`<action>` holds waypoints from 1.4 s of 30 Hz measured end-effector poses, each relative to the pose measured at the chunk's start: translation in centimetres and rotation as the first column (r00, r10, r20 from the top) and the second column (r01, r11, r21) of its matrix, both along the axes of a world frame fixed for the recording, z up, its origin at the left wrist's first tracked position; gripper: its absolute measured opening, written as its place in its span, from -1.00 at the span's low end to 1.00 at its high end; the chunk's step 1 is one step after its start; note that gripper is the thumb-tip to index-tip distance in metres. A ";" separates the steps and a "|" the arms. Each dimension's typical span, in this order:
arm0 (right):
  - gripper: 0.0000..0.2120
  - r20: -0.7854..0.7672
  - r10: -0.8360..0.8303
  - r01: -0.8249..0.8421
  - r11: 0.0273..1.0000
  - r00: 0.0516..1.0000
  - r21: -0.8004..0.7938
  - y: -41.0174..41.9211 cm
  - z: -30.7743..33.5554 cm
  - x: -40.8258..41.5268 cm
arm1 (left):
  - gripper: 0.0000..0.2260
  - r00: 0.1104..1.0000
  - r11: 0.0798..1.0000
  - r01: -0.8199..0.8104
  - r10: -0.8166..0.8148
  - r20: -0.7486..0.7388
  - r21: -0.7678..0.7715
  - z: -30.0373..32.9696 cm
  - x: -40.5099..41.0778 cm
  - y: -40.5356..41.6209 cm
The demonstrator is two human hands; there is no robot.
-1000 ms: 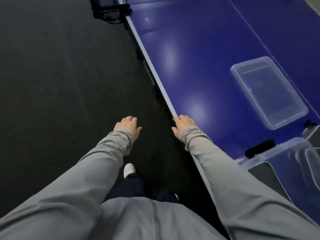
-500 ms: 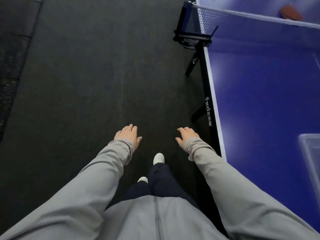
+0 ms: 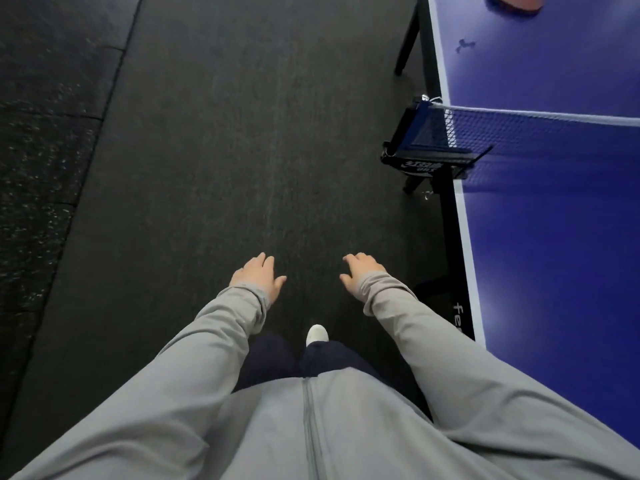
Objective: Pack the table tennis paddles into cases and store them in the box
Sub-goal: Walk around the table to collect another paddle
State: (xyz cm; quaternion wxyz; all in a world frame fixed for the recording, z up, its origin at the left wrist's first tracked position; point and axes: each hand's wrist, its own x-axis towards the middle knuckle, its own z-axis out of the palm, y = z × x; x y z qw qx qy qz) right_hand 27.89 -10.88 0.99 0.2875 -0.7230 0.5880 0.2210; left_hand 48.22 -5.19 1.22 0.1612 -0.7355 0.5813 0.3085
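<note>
Since earlier frame: blue table tennis table (image 3: 554,237) slid rightward, clear plastic box gone from view, black clamp-on net post (image 3: 424,161) now nearer, red paddle (image 3: 512,1) showing at top edge beyond net. Table edge lettering reads "fe", rest cut off. Left hand (image 3: 258,277) and right hand (image 3: 362,275) loosely spread, empty, over dark floor.
</note>
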 end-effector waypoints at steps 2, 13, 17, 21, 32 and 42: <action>-0.55 0.003 -0.010 0.010 1.000 1.000 0.013 -2.6 -0.1 0.9 | -0.46 1.000 1.000 0.011 -0.011 -0.012 0.003 -0.1 0.6 -3.0; -0.55 -0.030 -0.144 0.145 0.989 0.989 0.031 -20.6 -1.0 9.7 | -0.47 0.991 0.991 0.136 -0.136 -0.018 -0.004 -1.1 10.5 -24.6; -0.55 -0.033 -0.191 0.192 0.981 0.981 0.026 -27.3 0.2 13.7 | -0.48 0.979 0.979 0.205 -0.205 -0.013 -0.018 -0.1 14.4 -32.9; -0.56 -0.010 -0.257 0.257 0.966 0.966 0.011 -33.1 1.1 15.7 | -0.51 0.966 0.965 0.258 -0.258 0.002 -0.043 0.6 16.6 -40.3; -0.57 0.035 -0.438 0.437 0.899 0.899 0.019 -50.4 0.3 14.0 | -0.54 0.902 0.896 0.432 -0.432 0.022 -0.100 0.8 13.7 -61.1; -0.58 0.149 -0.694 0.705 0.709 0.705 -0.033 -61.5 2.2 6.0 | -0.52 0.726 0.717 0.677 -0.687 -0.006 -0.164 2.6 1.7 -76.5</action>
